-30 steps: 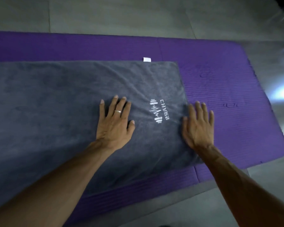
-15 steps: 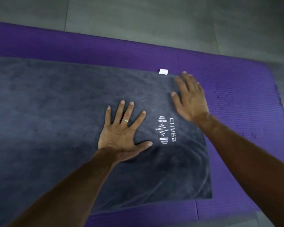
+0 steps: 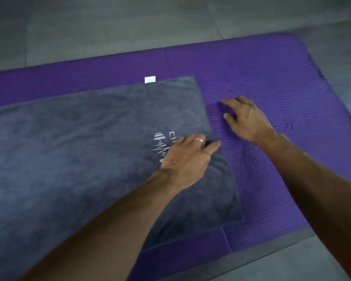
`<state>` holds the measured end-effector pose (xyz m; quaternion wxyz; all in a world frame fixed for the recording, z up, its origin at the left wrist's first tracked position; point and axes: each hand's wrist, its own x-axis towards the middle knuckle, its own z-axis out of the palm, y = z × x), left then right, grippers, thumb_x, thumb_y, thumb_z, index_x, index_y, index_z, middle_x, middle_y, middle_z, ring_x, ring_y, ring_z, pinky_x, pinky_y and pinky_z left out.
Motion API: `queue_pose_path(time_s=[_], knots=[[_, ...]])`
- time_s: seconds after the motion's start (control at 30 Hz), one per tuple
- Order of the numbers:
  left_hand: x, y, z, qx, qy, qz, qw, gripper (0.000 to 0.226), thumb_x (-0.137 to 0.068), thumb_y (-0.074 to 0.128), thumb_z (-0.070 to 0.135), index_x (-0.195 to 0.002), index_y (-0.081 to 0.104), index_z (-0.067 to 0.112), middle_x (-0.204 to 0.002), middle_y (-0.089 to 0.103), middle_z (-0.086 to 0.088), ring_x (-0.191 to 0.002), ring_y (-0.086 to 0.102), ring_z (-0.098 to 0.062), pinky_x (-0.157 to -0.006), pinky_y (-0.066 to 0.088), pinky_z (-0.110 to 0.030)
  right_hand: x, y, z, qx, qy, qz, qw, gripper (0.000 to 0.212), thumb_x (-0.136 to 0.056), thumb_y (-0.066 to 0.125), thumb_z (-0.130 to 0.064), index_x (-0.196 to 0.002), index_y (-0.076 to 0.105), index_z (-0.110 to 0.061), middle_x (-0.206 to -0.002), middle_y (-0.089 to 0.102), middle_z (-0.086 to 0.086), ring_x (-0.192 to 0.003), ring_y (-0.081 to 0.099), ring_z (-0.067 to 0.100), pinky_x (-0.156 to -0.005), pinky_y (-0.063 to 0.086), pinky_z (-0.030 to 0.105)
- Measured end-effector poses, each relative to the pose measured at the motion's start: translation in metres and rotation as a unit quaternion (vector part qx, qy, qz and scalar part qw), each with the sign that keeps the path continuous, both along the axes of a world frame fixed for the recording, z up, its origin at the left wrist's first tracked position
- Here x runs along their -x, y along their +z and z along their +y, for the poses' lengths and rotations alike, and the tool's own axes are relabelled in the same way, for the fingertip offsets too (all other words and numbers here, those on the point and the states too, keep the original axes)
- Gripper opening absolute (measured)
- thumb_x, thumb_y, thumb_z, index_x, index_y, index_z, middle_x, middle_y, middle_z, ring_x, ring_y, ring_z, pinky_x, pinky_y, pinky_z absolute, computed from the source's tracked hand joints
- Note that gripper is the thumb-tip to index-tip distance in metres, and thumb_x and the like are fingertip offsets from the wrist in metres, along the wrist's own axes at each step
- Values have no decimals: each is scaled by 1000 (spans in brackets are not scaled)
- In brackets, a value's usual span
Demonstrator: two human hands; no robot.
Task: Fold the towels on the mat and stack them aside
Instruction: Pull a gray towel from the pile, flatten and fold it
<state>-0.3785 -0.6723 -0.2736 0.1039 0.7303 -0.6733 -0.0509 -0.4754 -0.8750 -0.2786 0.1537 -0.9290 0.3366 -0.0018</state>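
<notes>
Flat grey microfibre towel spread on purple ribbed foam mat, long axis running leftward from both hands. Left hand resting at its short right edge, fingers loosely bent, grip uncertain. Right hand just beyond that edge, loosely curled, holding nothing.

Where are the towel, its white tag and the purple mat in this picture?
towel (image 3: 79, 149): head view, bare middle of the grey cloth.
tag (image 3: 150, 79): head view, middle of the white label at the towel's far edge.
mat (image 3: 261, 74): head view, bare ribbed surface beyond the towel.
</notes>
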Motion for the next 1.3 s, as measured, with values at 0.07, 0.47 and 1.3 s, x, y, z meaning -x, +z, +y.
queue_pose_path(time_s=[0.07, 0.47, 1.3], knots=[[12, 2, -26, -78, -50, 4, 996, 53, -94, 49, 22, -144, 36, 33, -112, 60, -5, -102, 60, -27, -74, 45, -38, 8, -4, 3, -16, 2, -18, 1000, 48, -92, 57, -18, -139, 50, -19, -139, 48, 11, -126, 48, 36, -101, 42, 53], [-8, 23, -11, -15, 165, 282, 945, 39, -88, 56, 45, -64, 52, 14, -54, 54, 4, -62, 53, -19, -63, 42, -31, -20, 6, 25, -27, 36, -39, 998, 69, -79, 63, -6, -143, 46, -25, -153, 29, 13, -127, 45, 38, -99, 43, 54], [-139, 58, 277, 39, 477, 371, 796, 35, -95, 53, 26, -67, 40, 12, -57, 38, 5, -54, 37, -13, -49, 28, -24, -270, 97, 203, 53, 234, 13, 971, 36, -86, 64, -49, -102, 68, -17, -111, 57, 8, -129, 42, 30, -93, 46, 45]])
